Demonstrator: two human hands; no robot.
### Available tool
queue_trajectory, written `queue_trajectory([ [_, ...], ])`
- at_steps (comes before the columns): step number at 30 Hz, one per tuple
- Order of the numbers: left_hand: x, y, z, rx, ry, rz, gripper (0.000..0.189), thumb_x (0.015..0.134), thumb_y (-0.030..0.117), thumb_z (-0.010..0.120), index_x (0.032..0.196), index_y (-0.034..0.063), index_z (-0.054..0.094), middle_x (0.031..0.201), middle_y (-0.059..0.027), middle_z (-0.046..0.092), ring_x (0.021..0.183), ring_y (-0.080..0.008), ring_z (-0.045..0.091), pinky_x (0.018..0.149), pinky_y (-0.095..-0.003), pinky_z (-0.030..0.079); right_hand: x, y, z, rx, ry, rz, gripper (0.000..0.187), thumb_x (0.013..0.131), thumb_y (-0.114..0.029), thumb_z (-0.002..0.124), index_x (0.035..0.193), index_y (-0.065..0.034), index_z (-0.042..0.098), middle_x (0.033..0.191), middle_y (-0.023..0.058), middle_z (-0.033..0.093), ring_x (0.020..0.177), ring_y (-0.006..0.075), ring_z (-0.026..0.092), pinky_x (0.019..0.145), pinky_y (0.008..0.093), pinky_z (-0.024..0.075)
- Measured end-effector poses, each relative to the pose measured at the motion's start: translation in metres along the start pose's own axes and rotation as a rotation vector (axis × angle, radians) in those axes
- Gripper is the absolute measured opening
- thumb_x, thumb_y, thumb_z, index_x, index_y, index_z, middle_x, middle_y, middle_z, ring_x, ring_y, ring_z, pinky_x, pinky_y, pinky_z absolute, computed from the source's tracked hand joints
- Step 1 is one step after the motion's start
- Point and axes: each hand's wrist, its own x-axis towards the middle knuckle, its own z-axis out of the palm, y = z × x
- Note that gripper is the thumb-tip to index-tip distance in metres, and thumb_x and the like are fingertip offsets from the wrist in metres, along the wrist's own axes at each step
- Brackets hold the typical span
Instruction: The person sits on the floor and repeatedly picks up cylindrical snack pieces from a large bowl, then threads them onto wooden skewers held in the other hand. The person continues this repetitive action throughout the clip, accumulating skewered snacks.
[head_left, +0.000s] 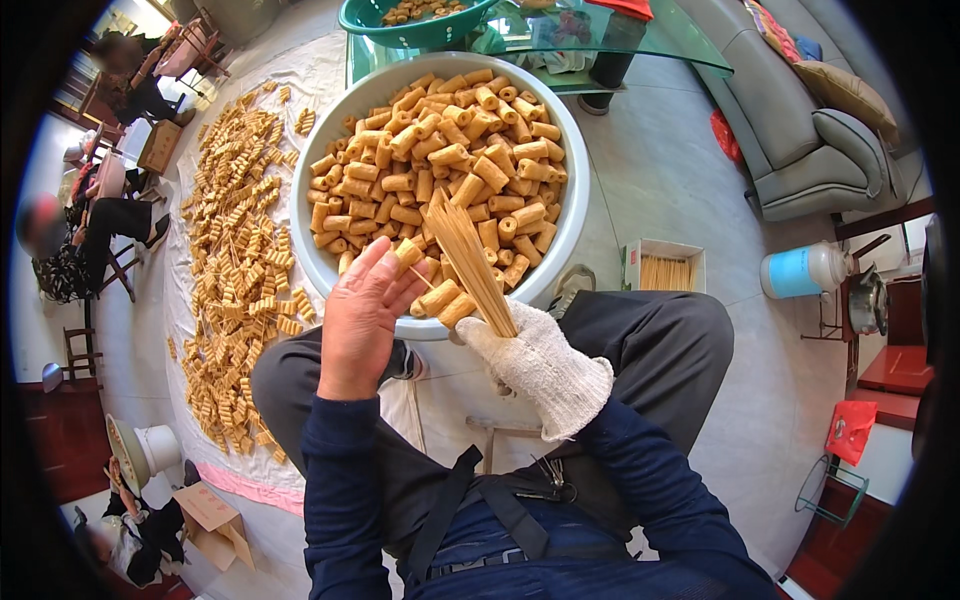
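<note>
A large pale basin before me is heaped with golden-brown hollow food rolls. My right hand, in a white knitted glove, grips a fanned bundle of thin wooden skewers over the basin's near rim. Two rolls sit side by side at its thumb, and a thin skewer runs from them towards my left hand. My bare left hand, palm up with fingers spread, has another roll at its thumb and fingertips. Whether the skewer enters that roll is not clear.
Skewered rolls lie piled on a white cloth at the left. An open box of skewers stands right of my knee. A green basin rests on a glass table. Several people sit at the left; a grey sofa stands right.
</note>
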Motion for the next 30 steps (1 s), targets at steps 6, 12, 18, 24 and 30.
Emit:
queue_trajectory([
  [6,-0.009,-0.016,0.012,0.052,-0.04,-0.01,0.06,0.104,0.02,0.063,0.152,-0.0073,0.039,0.137,-0.0181,0.061,0.119,-0.0282,0.068,0.099,-0.0379,0.057,0.001,0.008,0.005,0.064,0.052,-0.048,0.031,0.101,-0.028,0.067,0.123,-0.006,0.067,0.075,0.0002,0.063,0.057,0.0078,0.057,0.054,0.0262,0.0488],
  [12,-0.013,-0.018,0.015,0.097,-0.004,-0.053,0.056,0.106,0.019,0.061,0.153,-0.0028,0.041,0.135,-0.0124,0.065,0.115,-0.02,0.07,0.092,-0.0299,0.058,0.004,-0.002,0.009,0.165,0.061,0.128,0.03,0.101,-0.028,0.068,0.122,-0.0065,0.066,0.073,-0.0003,0.061,0.052,0.008,0.054,0.048,0.0276,0.0452],
  [18,-0.01,-0.014,0.008,0.108,0.016,0.017,0.053,0.107,0.018,0.059,0.151,-0.004,0.042,0.135,-0.0163,0.064,0.117,-0.0241,0.069,0.097,-0.0353,0.058,0.006,0.01,0.006,0.337,-0.038,0.125,0.028,0.101,-0.028,0.068,0.118,-0.0061,0.065,0.068,0.0007,0.059,0.05,0.009,0.053,0.046,0.0282,0.0437],
  [24,-0.015,-0.015,0.018,-0.011,-0.123,-0.03,0.046,0.108,0.023,0.056,0.145,-0.0042,0.047,0.131,-0.0167,0.066,0.117,-0.025,0.069,0.102,-0.0408,0.057,0.002,0.002,0.006,0.179,0.016,0.103,0.028,0.1,-0.026,0.068,0.118,-0.0055,0.065,0.066,0.0006,0.059,0.051,0.0088,0.055,0.048,0.0275,0.0451],
  [30,-0.018,-0.028,0.015,-0.021,-0.155,-0.113,0.044,0.109,0.025,0.054,0.143,-0.0029,0.05,0.13,-0.0148,0.067,0.116,-0.0232,0.069,0.098,-0.0364,0.057,-0.001,0.009,0.007,0.165,0.072,0.017,0.029,0.1,-0.025,0.068,0.121,-0.0048,0.066,0.069,0.0003,0.06,0.052,0.0079,0.055,0.049,0.0259,0.0456],
])
